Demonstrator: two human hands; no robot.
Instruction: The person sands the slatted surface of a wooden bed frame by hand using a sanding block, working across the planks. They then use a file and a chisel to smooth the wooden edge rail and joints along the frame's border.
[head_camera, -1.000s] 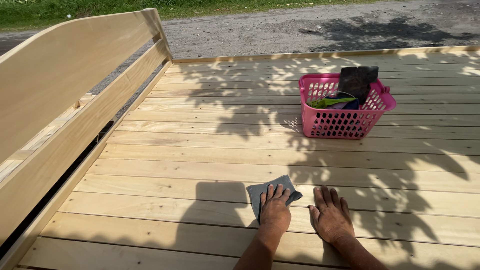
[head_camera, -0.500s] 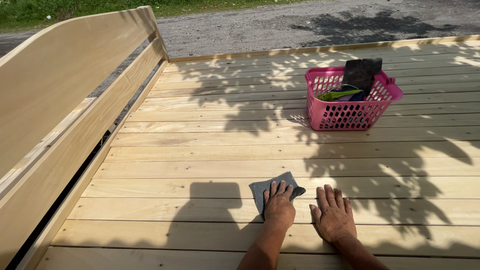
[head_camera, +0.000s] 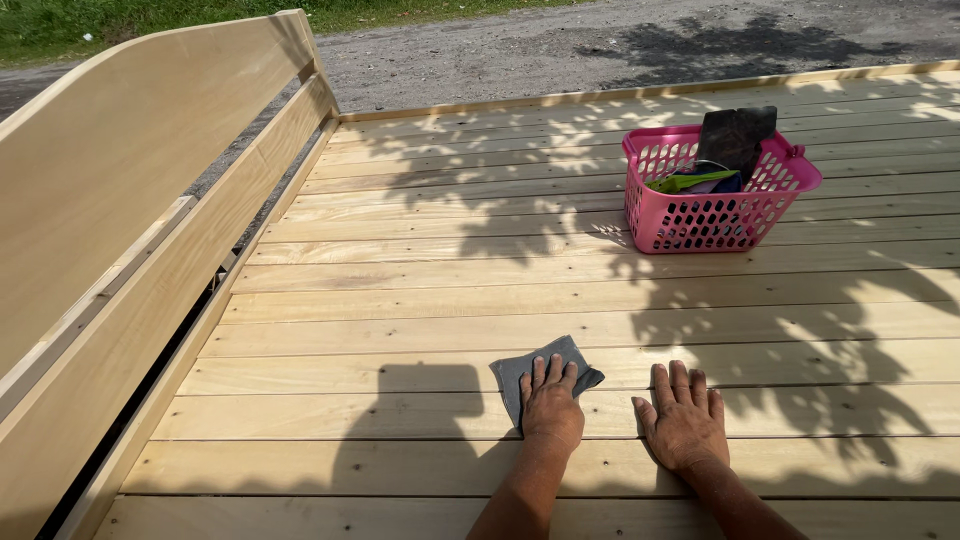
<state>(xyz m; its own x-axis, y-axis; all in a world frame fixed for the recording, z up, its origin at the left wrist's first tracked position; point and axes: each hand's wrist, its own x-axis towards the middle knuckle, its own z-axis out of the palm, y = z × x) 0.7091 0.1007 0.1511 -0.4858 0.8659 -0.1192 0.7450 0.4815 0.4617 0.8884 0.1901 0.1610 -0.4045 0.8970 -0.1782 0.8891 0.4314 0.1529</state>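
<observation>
Left hand (head_camera: 551, 407) flat on grey cloth (head_camera: 532, 370), right hand (head_camera: 684, 422) beside

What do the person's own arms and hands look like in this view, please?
Both forearms are bare, with no sleeves in view. The left hand and right hand wear no gloves, and no rings or watch can be made out on fingers or wrists.

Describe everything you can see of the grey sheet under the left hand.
The small grey square sheet looks thin and matte, like sandpaper or cloth; which one cannot be told. It lies flat on the pale wooden plank deck, turned cornerwise to the boards and spanning a seam between two planks. The left hand presses palm-down on its near right part, fingers spread over it, hiding that portion. Its far and left corners show. The right hand rests on bare wood beside it, not touching.
</observation>
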